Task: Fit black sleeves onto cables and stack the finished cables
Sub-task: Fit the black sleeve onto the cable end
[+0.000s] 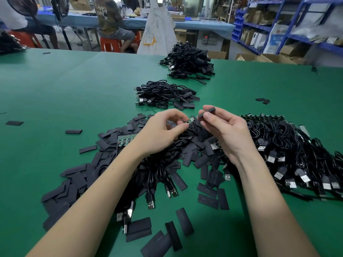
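- Head view, taking the loose sleeve heap (130,164) at the middle of the green table (55,86) as landmark: its flat black sleeves are too many and too overlapped to count.
- Left of the heap, three stray sleeves lie apart on the table; the nearest one (73,131) has its long axis running left to right.
- At the heap's left edge a green circuit strip (126,139) shows only in part, the rest hidden under the left forearm.
- Above the heap, the left hand (163,132) pinches a small green board end (191,120) between thumb and forefinger; the board's tip points right, toward the other hand. Its cable is hidden under the hand.
- Just right of that, the right hand (224,130) pinches one black sleeve (207,112) between thumb and fingertips, the sleeve's long axis running left to right, its left end near the board but not touching it.
- Beyond the heap lie two stacks of finished cables: a near stack (165,95) and a far stack (187,62).
- Right of the heap, a mass of unsleeved cables (289,151) with USB plugs is cut off by the frame edge, uncountable.
- Far right of the heap, two stray sleeves (262,100) lie together.
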Tool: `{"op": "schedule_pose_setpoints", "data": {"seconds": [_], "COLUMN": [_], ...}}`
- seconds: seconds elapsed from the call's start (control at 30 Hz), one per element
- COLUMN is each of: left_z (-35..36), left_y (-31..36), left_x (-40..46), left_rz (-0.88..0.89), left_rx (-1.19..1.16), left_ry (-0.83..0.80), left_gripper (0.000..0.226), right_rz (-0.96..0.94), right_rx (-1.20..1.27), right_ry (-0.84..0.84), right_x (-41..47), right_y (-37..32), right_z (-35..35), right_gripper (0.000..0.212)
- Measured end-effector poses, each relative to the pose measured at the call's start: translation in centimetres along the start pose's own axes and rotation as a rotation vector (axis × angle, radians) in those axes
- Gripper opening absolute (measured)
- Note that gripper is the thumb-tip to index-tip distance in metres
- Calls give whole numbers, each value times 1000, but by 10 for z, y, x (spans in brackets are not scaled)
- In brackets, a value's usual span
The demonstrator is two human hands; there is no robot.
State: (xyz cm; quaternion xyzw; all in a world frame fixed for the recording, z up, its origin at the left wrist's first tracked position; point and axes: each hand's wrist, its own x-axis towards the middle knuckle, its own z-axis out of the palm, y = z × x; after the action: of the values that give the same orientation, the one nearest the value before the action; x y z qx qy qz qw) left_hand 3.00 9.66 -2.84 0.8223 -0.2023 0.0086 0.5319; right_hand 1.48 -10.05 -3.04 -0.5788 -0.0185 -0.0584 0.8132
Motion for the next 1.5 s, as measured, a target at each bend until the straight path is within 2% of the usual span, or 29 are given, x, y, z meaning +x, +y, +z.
{"op": "schedule_pose_setpoints", "data": {"seconds": [0.37, 0.57, 0.77, 0.97, 1.13, 1.37, 1.5], "left_z": [-2, -5, 0, -3, -6, -1, 0], "left_y": [1, 6, 7, 9, 8, 11, 12], "left_x": [0, -3, -4, -6, -5, -6, -6], "left_rz": [46, 98, 85, 74, 82, 128, 145], "left_rx": [31, 70, 49, -33, 6, 32, 34], "left_ry": [-20, -53, -31, -28, -4, 57, 75], "left_gripper": [8, 9, 8, 29, 11, 8, 7], "right_rz": [-7, 124, 154, 165, 180, 193, 209], "right_rx": [-40, 55, 42, 142, 180, 188, 200], "right_ry": [-7, -110, -135, -45, -8, -29, -60], "right_x": [-3, -5, -6, -4, -3, -3, -3], "right_y": [2, -5, -3, -1, -1, 2, 4], "right_z": [7, -1, 3, 5, 3, 5, 8], "right_gripper": [17, 15, 17, 12, 13, 24, 18]}}
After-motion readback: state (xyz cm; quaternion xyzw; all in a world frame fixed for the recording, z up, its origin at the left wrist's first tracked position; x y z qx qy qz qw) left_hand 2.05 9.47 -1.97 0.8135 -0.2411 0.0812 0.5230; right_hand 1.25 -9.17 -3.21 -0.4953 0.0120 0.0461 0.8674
